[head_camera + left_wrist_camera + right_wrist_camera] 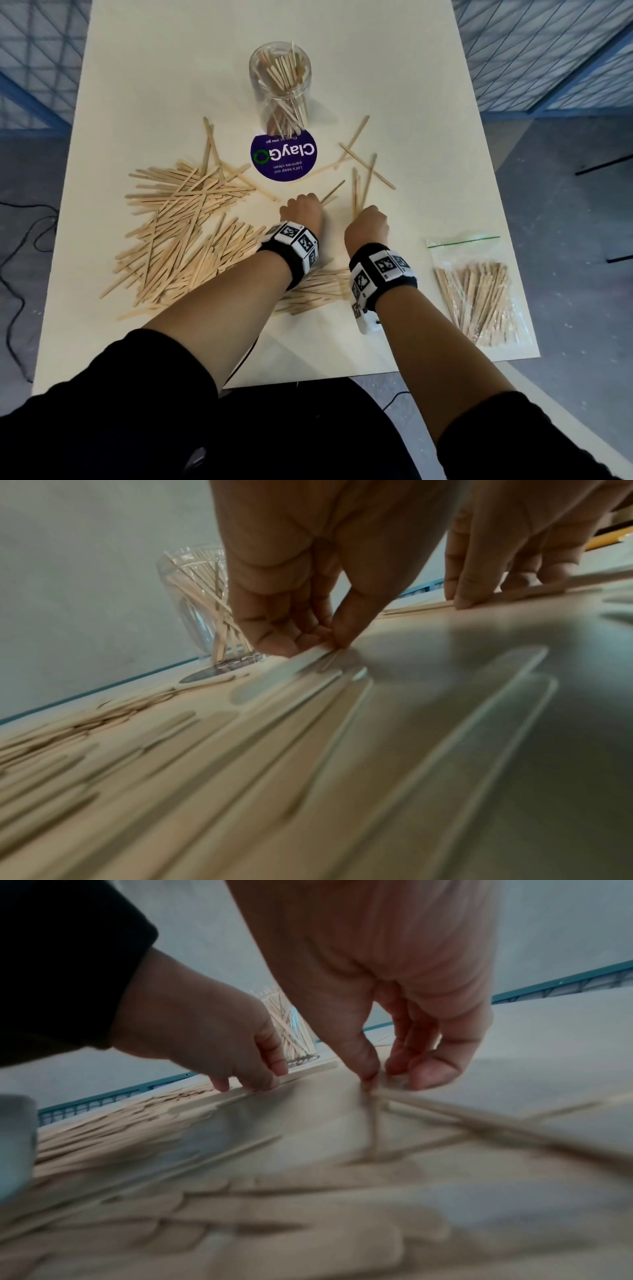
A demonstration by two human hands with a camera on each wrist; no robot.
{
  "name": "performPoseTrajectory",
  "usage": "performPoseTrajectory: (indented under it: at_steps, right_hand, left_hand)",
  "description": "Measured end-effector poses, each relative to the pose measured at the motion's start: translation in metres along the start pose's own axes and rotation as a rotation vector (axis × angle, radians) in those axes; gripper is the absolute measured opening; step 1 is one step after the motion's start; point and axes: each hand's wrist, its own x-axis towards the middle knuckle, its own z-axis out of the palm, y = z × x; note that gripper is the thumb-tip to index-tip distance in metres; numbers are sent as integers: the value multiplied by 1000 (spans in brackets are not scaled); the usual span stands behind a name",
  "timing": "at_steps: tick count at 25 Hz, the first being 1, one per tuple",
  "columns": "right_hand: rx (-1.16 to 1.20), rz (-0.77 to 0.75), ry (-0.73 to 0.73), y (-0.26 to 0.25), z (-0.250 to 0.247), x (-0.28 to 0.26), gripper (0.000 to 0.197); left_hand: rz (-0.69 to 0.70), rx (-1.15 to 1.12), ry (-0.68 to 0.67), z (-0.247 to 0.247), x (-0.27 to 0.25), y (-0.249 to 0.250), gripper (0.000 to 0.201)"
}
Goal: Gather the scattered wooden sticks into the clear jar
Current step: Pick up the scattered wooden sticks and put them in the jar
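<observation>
A: Wooden sticks (178,236) lie where?
B: Scattered on the worktop (394,85), mostly left of both hands; some stand in the clear jar (280,85).
A: Hands?
B: Left hand (301,214) pinches one stick; right hand (368,224) pinches several.

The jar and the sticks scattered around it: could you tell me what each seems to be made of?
Jar: clear glass or hard plastic, glossy; the sticks inside show through its wall. Which of the two is unclear.
Sticks: pale, matte, unfinished wood, thin and flat with rounded ends.
</observation>
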Motion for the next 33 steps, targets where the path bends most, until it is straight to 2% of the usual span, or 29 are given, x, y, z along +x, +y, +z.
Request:
performPoseTrajectory:
  at_steps: [3,7,9,12,15,20,25,28,33]
  right_hand:
    - [5,34,-37,-3,-4,3,11]
    - [23,42,-45,-1,-8,10,9]
    - [-28,7,5,3,-8,12,20]
    - [-47,-63,32,4,-4,14,34]
    - [-21,-39,6,-3,1,16,39]
    - [-5,6,36,-12,4,24,26]
    - [-72,11,-10,-17,3,27,23]
    - [-92,20,-4,-19,3,27,28]
    - [-113,-5,76,-17,-1,26,33]
  left_hand:
    - [-14,-53,-4,-1,1,0,31]
    - [-90,-314,40,-13,7,-6,30]
    - [-79,-350,62,-15,5,-7,32]
    - [-58,-314,74,-6,0,-6,30]
    - [-72,-219,20,-5,0,-6,27]
    - [-63,-130,-67,-12,4,-1,30]
    - [-19,-7,0,-6,5,1,32]
    - [5,35,36,-3,5,2,31]
    - [-24,-85,91,-21,10,-1,31]
